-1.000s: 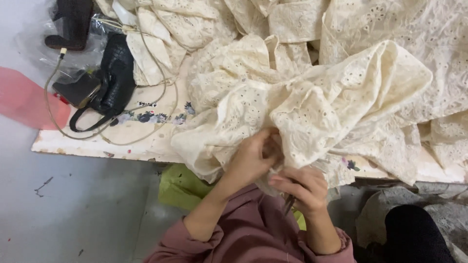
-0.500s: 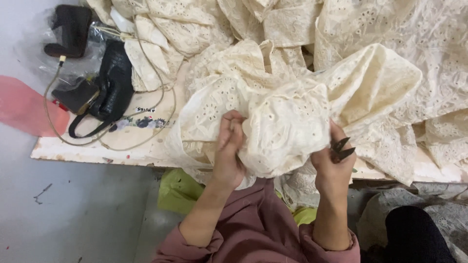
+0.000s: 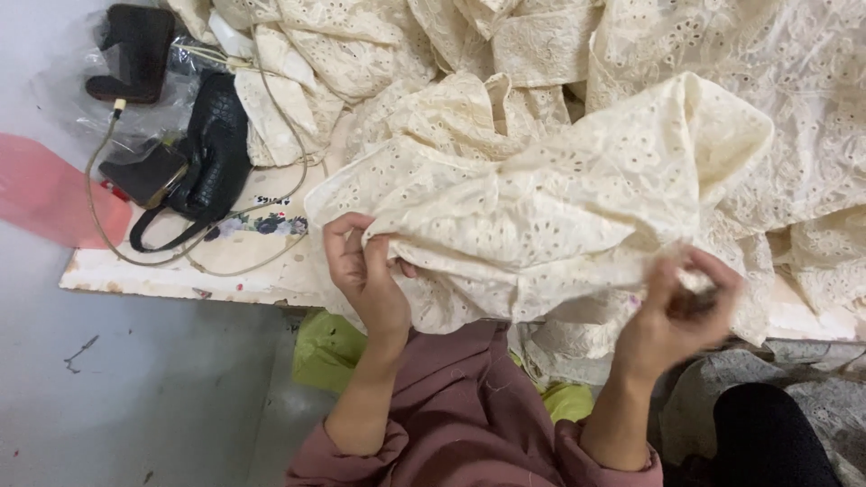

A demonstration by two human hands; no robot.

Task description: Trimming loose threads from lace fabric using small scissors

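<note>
Left hand (image 3: 365,271) closed on the near left edge of a cream eyelet-lace piece (image 3: 550,203), fingers curled over the hem, thumb under. Right hand (image 3: 677,311) blurred; fingers bent inward, pinching the lower right edge of the same piece. Something dark shows inside the grip, too smeared to identify. The piece is lifted and bunched between both hands, above the table's front edge, right of centre.

Progress, as a judgement: this one piece is mid-handling, held up and spread along its hem. Behind it a heap of matching cream lace (image 3: 794,117) covers the back and right of the table (image 3: 171,271); whether those are finished or waiting cannot be told. More lace hangs below the front edge.

Counts: two hands, one piece in hand, the rest of the heap too tangled to count. At the table's left end: one black handbag (image 3: 216,149), one phone (image 3: 144,173) on a pale cable (image 3: 95,207), one dark boxy object (image 3: 133,50) on clear plastic. One green bag (image 3: 329,352) under the table edge.
</note>
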